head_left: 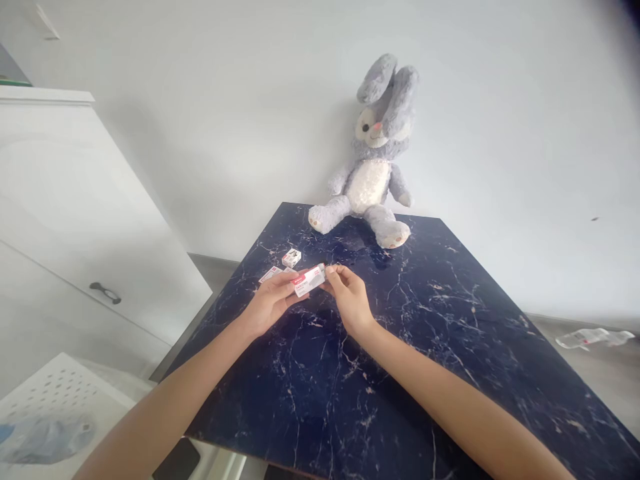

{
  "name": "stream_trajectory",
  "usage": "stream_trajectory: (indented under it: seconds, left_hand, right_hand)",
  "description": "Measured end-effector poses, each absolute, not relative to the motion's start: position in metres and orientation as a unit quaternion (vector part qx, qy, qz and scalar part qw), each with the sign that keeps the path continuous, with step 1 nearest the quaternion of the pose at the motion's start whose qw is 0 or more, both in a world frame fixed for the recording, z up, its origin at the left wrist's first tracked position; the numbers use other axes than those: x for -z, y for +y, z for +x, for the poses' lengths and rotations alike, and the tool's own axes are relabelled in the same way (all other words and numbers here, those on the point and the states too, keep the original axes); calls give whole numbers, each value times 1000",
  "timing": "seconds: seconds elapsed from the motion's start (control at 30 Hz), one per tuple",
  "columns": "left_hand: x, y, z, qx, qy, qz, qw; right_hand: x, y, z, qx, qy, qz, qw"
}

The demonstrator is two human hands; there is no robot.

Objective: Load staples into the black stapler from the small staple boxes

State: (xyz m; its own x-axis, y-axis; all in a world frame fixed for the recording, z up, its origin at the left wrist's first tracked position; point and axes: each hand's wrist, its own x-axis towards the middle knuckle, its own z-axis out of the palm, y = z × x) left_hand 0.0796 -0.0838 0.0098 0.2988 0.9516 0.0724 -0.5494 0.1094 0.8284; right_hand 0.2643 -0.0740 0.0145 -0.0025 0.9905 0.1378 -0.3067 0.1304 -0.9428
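- The left hand (270,301) is near the middle of the frame; its grip pinches the left end of a red-and-white box (307,281), thumb on the near face and fingers beneath.
- The right hand (351,295) is just right of the frame's centre; its grip pinches the right end of the same box, though whether it has hold of a flap is too small to tell.
- The box is held above the surface (410,333), just below the centre of the frame, tilted so that its right end sits higher; its printed face is toward the camera, the lettering too small to read.
- A small white box (291,257) with dark and red print rests on the surface, just above the left hand in the frame.
- A flat printed packet (270,274) lies to the lower left of that box, partly hidden by the left hand.
- A grey plush rabbit (373,183) sits at the far edge of the surface, upper centre of the frame, one ear drooping over its face.
- A white cabinet (75,200) with a dark handle (106,293) fills the left side.
- A white perforated basket (60,373) is at lower left.
- A clear plastic bottle (583,338) lies on the floor at the right edge.
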Motion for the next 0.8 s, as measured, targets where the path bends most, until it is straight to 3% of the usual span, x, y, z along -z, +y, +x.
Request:
stream_trajectory:
  seconds: [0.2,0.33,0.5,0.67,0.8]
  left_hand:
    - [-14,-87,82,-537,263,408,690]
    - [-14,-88,84,-549,263,399,685]
    - [-12,-86,79,-558,255,389,687]
    - [-12,-82,77,-560,277,385,680]
    - [-13,-82,81,-585,299,384,649]
  right_hand:
    - [-23,-71,273,-414,-521,-436,605]
    - [-36,-74,281,-346,-600,-452,563]
    - [-41,-76,284,-357,-629,-428,542]
    - [-40,-69,286,-458,-610,-389,517]
    - [-43,-65,290,-416,-616,-401,535]
